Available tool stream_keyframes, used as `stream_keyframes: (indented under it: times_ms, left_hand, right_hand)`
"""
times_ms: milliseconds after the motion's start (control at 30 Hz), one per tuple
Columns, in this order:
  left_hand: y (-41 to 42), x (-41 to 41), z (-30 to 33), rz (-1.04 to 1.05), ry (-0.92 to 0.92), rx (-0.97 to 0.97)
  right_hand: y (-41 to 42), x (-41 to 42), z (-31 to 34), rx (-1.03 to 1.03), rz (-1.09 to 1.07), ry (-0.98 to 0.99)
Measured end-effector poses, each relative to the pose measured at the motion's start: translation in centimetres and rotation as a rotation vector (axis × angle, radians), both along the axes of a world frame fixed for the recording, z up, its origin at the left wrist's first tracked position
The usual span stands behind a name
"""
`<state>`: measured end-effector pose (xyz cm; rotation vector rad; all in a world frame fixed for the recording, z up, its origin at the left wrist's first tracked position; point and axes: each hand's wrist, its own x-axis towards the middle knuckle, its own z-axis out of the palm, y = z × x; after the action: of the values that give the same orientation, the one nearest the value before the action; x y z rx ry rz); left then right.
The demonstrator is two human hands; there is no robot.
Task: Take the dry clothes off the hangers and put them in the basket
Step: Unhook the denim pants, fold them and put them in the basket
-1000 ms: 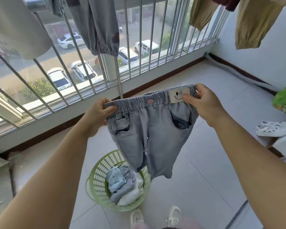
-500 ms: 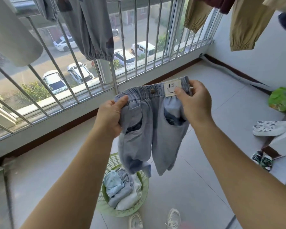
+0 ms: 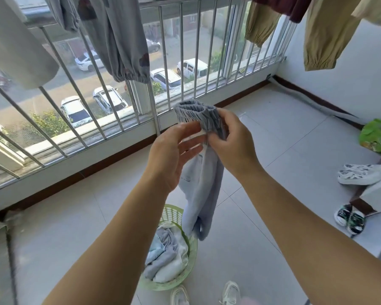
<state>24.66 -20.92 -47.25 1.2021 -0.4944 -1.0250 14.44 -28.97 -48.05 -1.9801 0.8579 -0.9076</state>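
Note:
Small light-blue jeans (image 3: 201,186) hang folded lengthwise in front of me, their elastic waistband bunched at the top. My right hand (image 3: 233,144) pinches the folded waistband. My left hand (image 3: 174,155) is beside it with straight fingers, palm against the fabric. The legs dangle above a green laundry basket (image 3: 190,267) on the floor, which holds several crumpled pale clothes (image 3: 165,256). Grey trousers (image 3: 119,40) and khaki trousers (image 3: 321,38) hang overhead.
Metal window bars (image 3: 154,102) run along the left and far side. Green bag (image 3: 377,135), white sneakers (image 3: 359,175) and dark sneakers (image 3: 349,219) lie at the right by a white ledge. My own shoes (image 3: 207,293) stand next to the basket on the tiled floor.
My hands came together, folding the jeans in half at the waistband. The left hand let go of its end and now lies flat against the cloth.

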Motion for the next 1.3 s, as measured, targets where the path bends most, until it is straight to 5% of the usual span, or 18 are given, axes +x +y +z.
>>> stream_keyframes:
  times_ms: [200,367,800,1000,1167,1300]
  left_hand:
    - [0.2,2.8,-1.3,0.296,-0.393,0.216]
    - [0.6,5.2,-0.1,-0.077,-0.224,0.062]
    - [2.5,5.6,7.0,0.039,-0.325,-0.276]
    - [5.0,6.9,6.4,0.121,-0.347,-0.234]
    - [6.9,8.5,4.1,0.202,-0.277,-0.173]
    - [8.6,10.4,1.7,0.227,-0.288,-0.066]
  right_hand:
    - [-0.3,-0.1,2.6,0.185,0.135,-0.276]
    - [-1.2,-0.6,4.5,0.388,0.293,-0.492]
    - [-0.8,1.6,9.7,0.349,0.386,-0.681]
    - [0.5,3.5,8.3,0.417,0.467,-0.597]
    - [1.7,5.0,5.8,0.514,0.665,-0.337]
    - [2.4,6.5,3.9,0.412,0.545,-0.152]
